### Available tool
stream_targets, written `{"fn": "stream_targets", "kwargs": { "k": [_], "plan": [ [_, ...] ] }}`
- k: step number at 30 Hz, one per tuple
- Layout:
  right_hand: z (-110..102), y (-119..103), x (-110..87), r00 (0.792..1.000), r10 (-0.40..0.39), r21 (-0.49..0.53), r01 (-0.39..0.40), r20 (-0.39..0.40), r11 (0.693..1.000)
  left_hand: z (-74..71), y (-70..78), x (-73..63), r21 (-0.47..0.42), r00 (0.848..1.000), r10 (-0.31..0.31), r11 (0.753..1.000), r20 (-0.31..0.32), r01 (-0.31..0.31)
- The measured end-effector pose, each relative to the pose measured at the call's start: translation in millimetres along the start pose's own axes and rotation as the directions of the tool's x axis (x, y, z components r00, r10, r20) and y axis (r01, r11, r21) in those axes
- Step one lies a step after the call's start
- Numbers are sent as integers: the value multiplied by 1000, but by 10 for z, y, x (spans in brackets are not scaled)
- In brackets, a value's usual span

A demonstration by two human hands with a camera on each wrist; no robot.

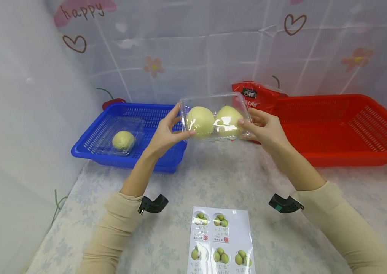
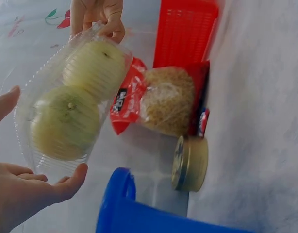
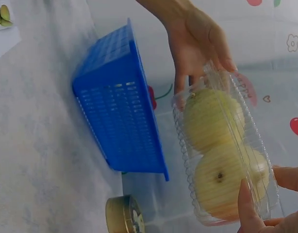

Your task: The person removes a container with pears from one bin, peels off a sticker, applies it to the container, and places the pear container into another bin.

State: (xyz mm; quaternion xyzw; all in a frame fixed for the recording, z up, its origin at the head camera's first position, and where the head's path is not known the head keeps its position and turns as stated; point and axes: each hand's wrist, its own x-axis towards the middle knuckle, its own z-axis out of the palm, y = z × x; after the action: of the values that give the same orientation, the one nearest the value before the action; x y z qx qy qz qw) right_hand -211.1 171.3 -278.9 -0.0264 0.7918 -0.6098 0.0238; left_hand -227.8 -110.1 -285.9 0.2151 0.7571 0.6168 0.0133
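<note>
Clear plastic box (image 1: 215, 110) is aloft over the bench (image 1: 220, 175), two pale pears (image 1: 200, 118) side by side inside. Left grip (image 1: 165, 133) clamps one end, right grip (image 1: 268, 128) the other; thumbs lie on the near face. Left of and below the left grip: blue basket (image 1: 101, 154), holding a second clear box (image 1: 133, 125) with one pear (image 1: 123, 140). Just behind the right grip, red packet (image 1: 264, 97); farther right, red basket (image 1: 351, 155). Below both grips, printed sheet (image 1: 238, 224) lies flat.
</note>
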Motion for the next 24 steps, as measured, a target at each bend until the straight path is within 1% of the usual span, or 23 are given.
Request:
{"fn": "stream_targets", "kwargs": {
  "k": [2, 4, 7, 9, 11, 14, 16, 20, 24],
  "plan": [
    [-33, 71, -65, 1000, 5, -26, -5, -2, 1000, 61, -30, -5, 46, 998, -47, 998, 45, 45],
    [-55, 138, -132, 1000, 4, -38, -4, 3, 999, 121, -54, -14, 92, 993, -96, 992, 75, 89],
    [-67, 231, -211, 1000, -13, -30, 13, 18, 999, 214, -85, -34, 142, 986, -140, 982, 86, 127],
    [-72, 287, -256, 999, -31, -53, 32, 17, 998, 284, -110, -53, 158, 985, -155, 977, 75, 142],
    [-80, 343, -294, 999, -42, -100, 43, 10, 994, 362, -143, -76, 168, 986, -161, 974, 54, 150],
    [-100, 431, -358, 1000, -29, -166, 29, 2, 986, 481, -211, -114, 189, 984, -180, 966, 16, 174],
    [-109, 494, -398, 1000, -16, -195, 16, 4, 981, 551, -254, -145, 222, 981, -195, 956, -13, 193],
    [-97, 624, -462, 1000, -7, -208, 9, 6, 978, 664, -316, -207, 284, 973, -227, 930, -51, 232],
    [-65, 739, -518, 1000, 10, -205, -8, 7, 979, 733, -356, -278, 308, 966, -251, 916, -60, 257]
  ]
}}
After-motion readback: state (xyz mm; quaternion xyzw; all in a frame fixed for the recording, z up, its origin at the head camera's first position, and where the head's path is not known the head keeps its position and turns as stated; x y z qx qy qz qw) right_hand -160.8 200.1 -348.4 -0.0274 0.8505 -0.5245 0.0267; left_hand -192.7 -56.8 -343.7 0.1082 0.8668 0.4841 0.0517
